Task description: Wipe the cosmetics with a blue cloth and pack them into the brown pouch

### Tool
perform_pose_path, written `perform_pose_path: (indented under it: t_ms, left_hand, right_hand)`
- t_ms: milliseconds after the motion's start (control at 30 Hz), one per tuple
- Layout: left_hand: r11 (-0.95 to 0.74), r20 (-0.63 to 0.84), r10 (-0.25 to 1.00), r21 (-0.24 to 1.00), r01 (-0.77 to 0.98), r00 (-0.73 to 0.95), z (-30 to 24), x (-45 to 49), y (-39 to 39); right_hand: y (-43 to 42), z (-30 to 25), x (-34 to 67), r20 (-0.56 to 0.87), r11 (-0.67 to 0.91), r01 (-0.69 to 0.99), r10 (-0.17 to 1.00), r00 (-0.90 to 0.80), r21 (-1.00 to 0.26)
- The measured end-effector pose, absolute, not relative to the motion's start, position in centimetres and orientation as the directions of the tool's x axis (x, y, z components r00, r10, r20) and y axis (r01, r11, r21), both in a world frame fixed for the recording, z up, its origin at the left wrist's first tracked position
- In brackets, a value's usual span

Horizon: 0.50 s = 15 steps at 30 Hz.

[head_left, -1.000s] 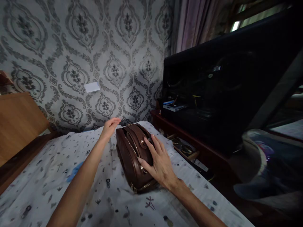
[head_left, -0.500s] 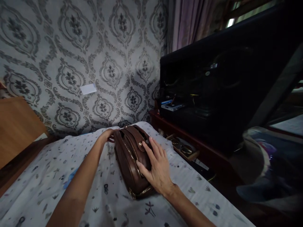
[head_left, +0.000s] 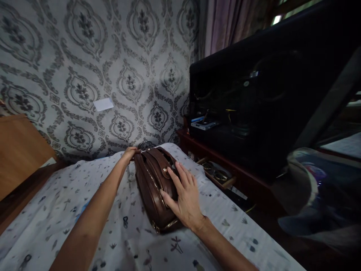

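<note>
A dark brown leather handbag (head_left: 158,188) with gold zips and a strap fixed by a gold stud lies on the bed. At the bag's far left corner is my left hand (head_left: 130,153), its fingers closed on the edge there; their tips are partly hidden, so the exact part gripped is unclear. My right hand (head_left: 186,199) rests on the right side of the bag with thumb and fingers spread, the fingertips by the stud.
A patterned white sheet (head_left: 113,226) covers the bed. To the right stand a large dark screen (head_left: 270,101) and an open drawer (head_left: 218,175) holding round items. A wooden board (head_left: 22,150) is at left, and a clear plastic bag (head_left: 316,195) at right.
My left hand has shifted slightly up and away along the bag's far corner. The right hand keeps its place on the bag. The view has moved a little.
</note>
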<state>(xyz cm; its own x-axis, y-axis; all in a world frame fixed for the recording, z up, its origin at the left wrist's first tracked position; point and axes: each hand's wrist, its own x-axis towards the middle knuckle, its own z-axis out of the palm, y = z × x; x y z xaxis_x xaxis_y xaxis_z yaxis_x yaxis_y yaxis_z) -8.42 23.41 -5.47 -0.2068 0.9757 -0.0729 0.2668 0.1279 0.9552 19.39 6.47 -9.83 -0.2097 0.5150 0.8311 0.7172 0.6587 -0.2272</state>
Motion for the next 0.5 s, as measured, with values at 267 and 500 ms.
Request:
perform_pose_path:
  t_ms: [267,500]
  left_hand:
    - [0.108,0.060,0.950,0.858,0.502,-0.306,-4.5,-7.5,22.3]
    - [0.044,0.209,0.927,0.766,0.641,-0.313,-3.9,-7.0,22.3]
  right_hand:
    - [6.4,-9.7,19.4,0.823,0.654,0.720,0.527,-0.212,-0.233]
    - [6.5,-9.7,19.4,0.833,0.647,0.731,0.513,-0.208,-0.216]
